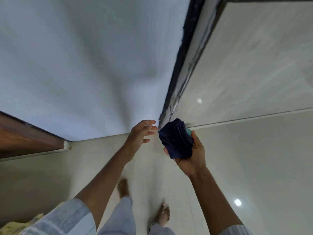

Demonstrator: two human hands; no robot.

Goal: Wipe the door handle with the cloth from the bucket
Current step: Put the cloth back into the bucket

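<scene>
A folded dark blue cloth (pixel 176 139) sits bunched in my right hand (pixel 194 153), held up at the centre of the view, with a bit of pale teal showing at its upper right edge. My left hand (pixel 142 133) hovers just left of the cloth with fingers spread, holding nothing and not touching it. No door handle and no bucket are in view.
A white wall (pixel 84 56) fills the upper left. A dark frame edge (pixel 184 53) runs diagonally down beside it, with glossy cream tiles (pixel 254 65) to the right. A brown wooden door edge (pixel 25 136) is at left. My bare feet stand on the cream floor (pixel 237 167).
</scene>
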